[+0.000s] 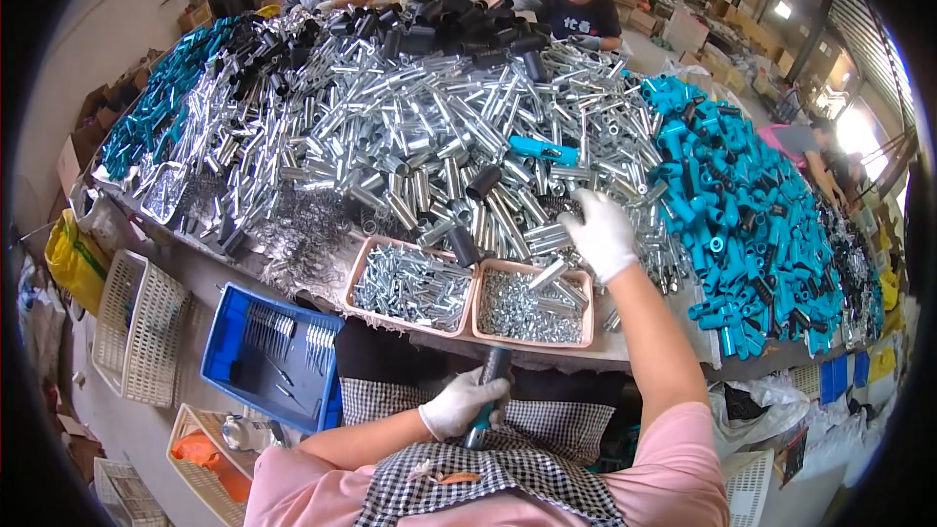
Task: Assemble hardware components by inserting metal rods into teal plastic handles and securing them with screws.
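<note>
White-gloved, my left hand (463, 406) is closed round a teal-and-dark tubular handle (497, 365), held upright in front of my apron. My right hand (603, 236), also gloved, reaches over the near side of the table's heap of silver metal tubes (439, 117). Its thumb and fingers are apart beside some tubes, and no object shows in its grasp. Between my hands and the heap stand two pink trays. The left tray (362, 308) contains small silver rods; the right tray (476, 324) contains small metal parts, with several tubes lying across it.
Teal plastic handles (752, 224) are piled on the right, black sleeves (439, 24) at the back. Tangled springs (303, 229) lie near the left front edge. A blue bin (220, 361) and a white crate (137, 332) stand lower left. Other people work across the table.
</note>
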The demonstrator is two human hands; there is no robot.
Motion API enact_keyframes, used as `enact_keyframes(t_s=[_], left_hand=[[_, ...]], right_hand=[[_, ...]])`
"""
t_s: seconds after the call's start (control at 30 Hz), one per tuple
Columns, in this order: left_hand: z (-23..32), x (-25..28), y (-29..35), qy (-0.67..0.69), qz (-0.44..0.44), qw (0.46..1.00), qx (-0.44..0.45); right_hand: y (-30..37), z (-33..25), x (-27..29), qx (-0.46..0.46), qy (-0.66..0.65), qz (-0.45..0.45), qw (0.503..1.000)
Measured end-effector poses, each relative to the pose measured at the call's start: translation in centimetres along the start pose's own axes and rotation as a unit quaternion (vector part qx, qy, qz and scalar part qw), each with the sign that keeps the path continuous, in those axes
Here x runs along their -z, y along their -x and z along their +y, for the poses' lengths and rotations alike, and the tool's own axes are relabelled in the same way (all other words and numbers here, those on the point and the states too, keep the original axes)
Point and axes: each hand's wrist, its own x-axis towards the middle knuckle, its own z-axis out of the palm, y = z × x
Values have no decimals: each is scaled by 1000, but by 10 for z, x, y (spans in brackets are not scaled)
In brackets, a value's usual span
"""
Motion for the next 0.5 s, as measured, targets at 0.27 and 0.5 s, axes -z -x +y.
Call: enact_keyframes(t_s=[0.27,0.5], left_hand=[[7,-8,3,-101,0,995,1],[9,-23,15,-111,58,992,-6]], right_hand=[[-26,15,-41,64,120,-37,990],[6,47,-15,-41,-6,3,999]])
